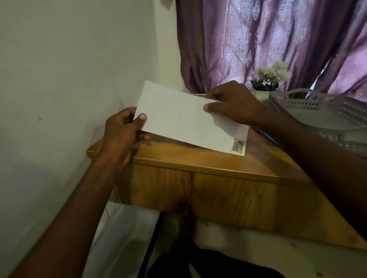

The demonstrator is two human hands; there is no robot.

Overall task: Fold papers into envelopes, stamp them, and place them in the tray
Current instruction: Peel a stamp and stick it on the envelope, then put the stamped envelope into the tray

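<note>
Above wooden table [200, 165], stamped envelope [184, 120], grey tray [324, 120] right, flowers [270, 76] behind

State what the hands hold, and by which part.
Both hold the white paper envelope bearing a stamp: the left hand grips its left end, the right hand pinches its upper right edge.

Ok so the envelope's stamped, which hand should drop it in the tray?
The right hand. It pinches the envelope at the end toward the grey tray, which sits on that side of the desk. The left hand grips the far end, by the wall.
</note>
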